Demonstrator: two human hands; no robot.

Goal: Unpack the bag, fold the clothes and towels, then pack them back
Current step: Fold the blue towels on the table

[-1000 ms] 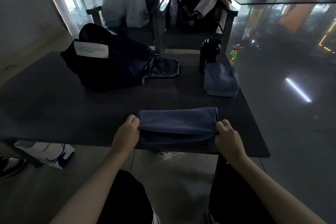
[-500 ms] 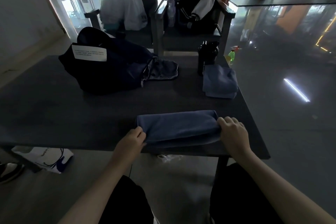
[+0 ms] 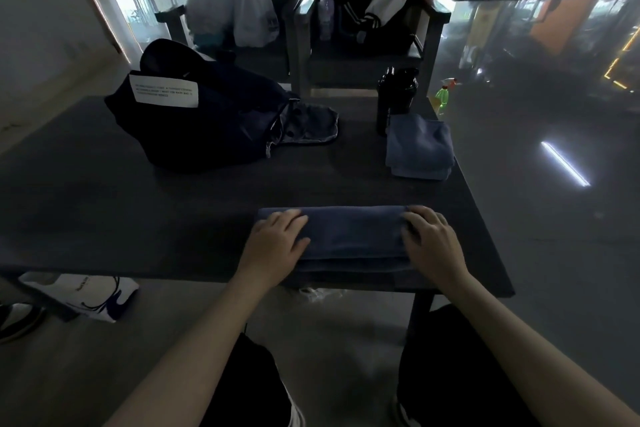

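Both hands, left (image 3: 275, 246) & right (image 3: 429, 243), lie flat w/ fingers straight, pressing the folded dark-blue cloth towel (image 3: 349, 236) at the near edge of the dark worktop (image 3: 138, 218). Risk: its front layer overhangs the edge, so a sliding press may drag it off.

Towel (image 3: 353, 232) at table (image 3: 138, 218) front edge; bag (image 3: 207, 128) behind-left; folded stack (image 3: 419, 149) behind-right, before bottle (image 3: 394, 97)

- The print on the white label (image 3: 164, 92) of the dark bag (image 3: 214, 128) is too small to read.
- The left hand (image 3: 277, 243) and right hand (image 3: 429, 239) cover both ends of the blue towel (image 3: 353, 232).
- The base of the black bottle (image 3: 396, 94) is hidden behind the folded stack (image 3: 419, 149).
- The left edge cuts off a shoe (image 3: 17, 321).
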